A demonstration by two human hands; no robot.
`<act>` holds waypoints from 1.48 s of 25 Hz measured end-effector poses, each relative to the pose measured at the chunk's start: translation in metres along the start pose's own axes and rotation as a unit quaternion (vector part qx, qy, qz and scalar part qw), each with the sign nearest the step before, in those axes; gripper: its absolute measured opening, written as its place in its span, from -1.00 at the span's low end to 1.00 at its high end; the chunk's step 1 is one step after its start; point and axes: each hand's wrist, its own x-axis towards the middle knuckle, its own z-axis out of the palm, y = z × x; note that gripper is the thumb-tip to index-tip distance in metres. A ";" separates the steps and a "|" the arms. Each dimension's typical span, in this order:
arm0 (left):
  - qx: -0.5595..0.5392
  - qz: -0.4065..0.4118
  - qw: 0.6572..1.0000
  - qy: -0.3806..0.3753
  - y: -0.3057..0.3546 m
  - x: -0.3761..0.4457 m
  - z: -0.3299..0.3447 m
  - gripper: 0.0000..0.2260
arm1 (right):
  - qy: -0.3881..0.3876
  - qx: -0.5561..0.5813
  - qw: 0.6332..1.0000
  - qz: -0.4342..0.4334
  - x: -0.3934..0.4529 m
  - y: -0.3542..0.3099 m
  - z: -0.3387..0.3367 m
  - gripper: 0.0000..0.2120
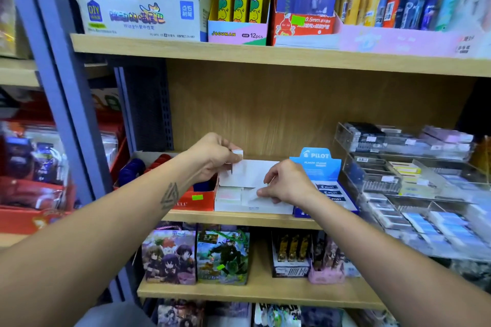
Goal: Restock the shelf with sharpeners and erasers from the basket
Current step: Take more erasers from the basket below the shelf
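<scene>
We are standing at the shelf [239, 219], both arms reaching in. At centre sits the white box [253, 206], a red box [196, 200] touching it at 9 o'clock and a Pilot box [322, 167] at 3 o'clock. We are loading erasers into the white box, we judge. Our left hand [212, 158] is pinching a small white eraser [237, 154] over the box's back flap, at 12 o'clock. Our right hand [288, 183] is gripping another eraser [252, 195], pressing it into the front row. Next: seating it flush, then lowering the left one beside it. Basket not in view.
</scene>
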 end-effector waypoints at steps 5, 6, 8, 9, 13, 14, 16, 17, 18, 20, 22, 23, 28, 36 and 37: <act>0.038 0.018 0.999 0.028 -0.001 0.003 0.001 -0.86 | 0.034 -0.092 0.995 0.006 0.014 -0.002 0.022 -0.70; 0.042 0.016 0.999 0.027 -0.002 0.003 0.002 -0.85 | 0.036 -0.112 0.993 0.006 0.014 -0.003 0.024 -0.71; 0.049 0.009 0.998 0.029 -0.003 0.005 0.005 -0.83 | 0.046 -0.138 0.989 0.000 0.016 -0.002 0.029 -0.73; 0.055 0.006 0.998 0.033 -0.002 0.004 0.007 -0.83 | 0.052 -0.143 0.988 -0.004 0.018 0.000 0.031 -0.75; 0.065 -0.013 0.997 0.047 -0.003 0.007 0.012 -0.88 | 0.048 -0.138 0.989 -0.021 0.020 0.003 0.037 -0.86; 0.069 -0.020 0.996 0.048 -0.003 0.008 0.013 -0.87 | 0.052 -0.137 0.989 -0.026 0.019 0.003 0.039 -0.87; 0.076 -0.030 0.995 0.050 -0.003 0.010 0.015 -0.89 | 0.077 -0.140 0.986 -0.037 0.017 0.004 0.041 -0.94; 0.077 -0.033 0.995 0.052 -0.003 0.012 0.017 -0.89 | 0.087 -0.146 0.984 -0.043 0.017 0.005 0.042 -0.96; 0.078 -0.037 0.995 0.055 -0.003 0.014 0.017 -0.88 | 0.094 -0.156 0.982 -0.046 0.017 0.007 0.042 -0.86; 0.075 -0.050 0.994 0.059 -0.005 0.016 0.018 -0.83 | 0.095 -0.184 0.977 -0.050 0.014 0.006 0.042 -0.69; 0.071 -0.066 0.994 0.055 -0.007 0.018 0.018 -0.78 | 0.096 -0.198 0.974 -0.053 0.012 0.005 0.041 -0.66; 0.068 -0.072 0.994 0.050 -0.008 0.017 0.018 -0.76 | 0.095 -0.200 0.974 -0.052 0.012 0.005 0.042 -0.68; 0.048 -0.078 0.995 0.038 -0.007 0.012 0.024 -0.71 | 0.085 -0.054 0.994 -0.051 0.010 -0.005 0.030 -0.71; 0.362 0.043 0.931 -0.006 -0.015 0.007 0.026 -0.86 | 0.022 -0.119 0.990 -0.069 0.007 0.007 0.013 -0.70; 0.414 0.066 0.907 -0.026 -0.016 0.007 0.025 -0.80 | 0.007 -0.128 0.990 -0.064 0.007 0.009 0.014 -0.73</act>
